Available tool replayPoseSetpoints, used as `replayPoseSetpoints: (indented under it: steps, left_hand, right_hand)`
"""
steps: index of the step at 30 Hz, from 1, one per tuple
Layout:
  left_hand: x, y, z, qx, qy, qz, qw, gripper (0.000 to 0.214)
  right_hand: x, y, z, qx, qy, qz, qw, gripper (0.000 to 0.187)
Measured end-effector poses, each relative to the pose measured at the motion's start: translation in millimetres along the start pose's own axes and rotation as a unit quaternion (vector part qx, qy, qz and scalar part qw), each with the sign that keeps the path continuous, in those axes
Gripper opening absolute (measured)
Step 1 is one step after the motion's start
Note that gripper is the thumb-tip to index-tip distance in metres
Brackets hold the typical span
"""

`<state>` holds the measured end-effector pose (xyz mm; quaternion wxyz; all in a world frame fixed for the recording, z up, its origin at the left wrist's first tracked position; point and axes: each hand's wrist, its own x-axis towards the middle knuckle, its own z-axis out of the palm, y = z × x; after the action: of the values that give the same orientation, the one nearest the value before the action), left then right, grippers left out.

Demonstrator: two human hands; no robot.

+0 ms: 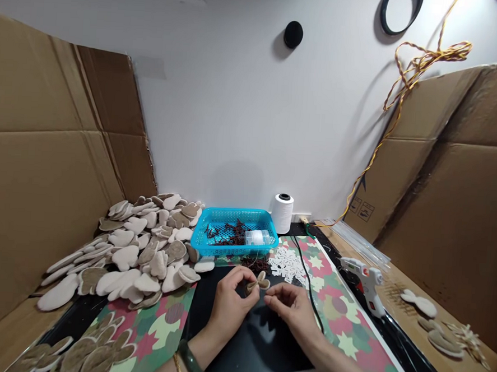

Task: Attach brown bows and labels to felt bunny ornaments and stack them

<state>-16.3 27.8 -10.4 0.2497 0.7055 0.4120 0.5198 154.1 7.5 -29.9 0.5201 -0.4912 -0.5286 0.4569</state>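
My left hand pinches a small beige padded piece with rounded lobes above the black mat. A green bangle sits on that wrist. My right hand is just right of the piece, fingers curled and pinched together; what they hold is too small to make out. Both hands hover near the middle of the work surface.
A big heap of beige padded shapes lies at the left, more at the front left. A blue basket holds dark twigs and a clear spool. White thread spool, white snowflake cut-outs, glue gun, cardboard walls around.
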Motion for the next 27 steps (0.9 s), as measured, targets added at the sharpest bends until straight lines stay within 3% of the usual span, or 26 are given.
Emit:
replayPoseSetpoints:
  steps: [8, 12, 15, 18, 20, 22, 25, 27]
  left_hand:
    - [-2, -1, 2.3, -0.017, 0.004, -0.023, 1.0, 0.007]
    - [-1, -3, 1.7, -0.007, 0.004, -0.01, 1.0, 0.007]
    - [-1, -3, 1.1, 0.005, -0.003, 0.007, 1.0, 0.008]
    - [-1, 0, 0.4, 0.019, -0.019, 0.033, 0.999, 0.01]
    - [-3, 3, 0.3, 0.026, -0.04, 0.067, 0.997, 0.012]
    - [-5, 7, 0.3, 0.032, -0.073, 0.118, 0.99, 0.016]
    - [-11, 13, 0.3, 0.048, -0.127, 0.183, 0.974, 0.024]
    - [-13, 14, -0.1, 0.06, -0.149, 0.2, 0.966, 0.026]
  right_hand:
    - [0, -9, 22, 0.09, 0.037, 0.039, 0.994, 0.048]
    - [-7, 1, 27, 0.073, 0.051, 0.005, 0.996, 0.044]
    - [-11, 1, 23, -0.021, 0.051, -0.087, 0.995, 0.034]
    - [-10, -18, 7, -0.167, 0.027, -0.261, 0.95, 0.019]
    - [-3, -38, -6, -0.221, -0.003, -0.351, 0.91, 0.011]
    - [11, -56, -18, -0.234, -0.075, -0.379, 0.892, 0.03]
    - [38, -70, -28, -0.291, -0.259, -0.331, 0.859, 0.06]
    - [56, -71, -29, -0.322, -0.342, -0.287, 0.834, 0.051]
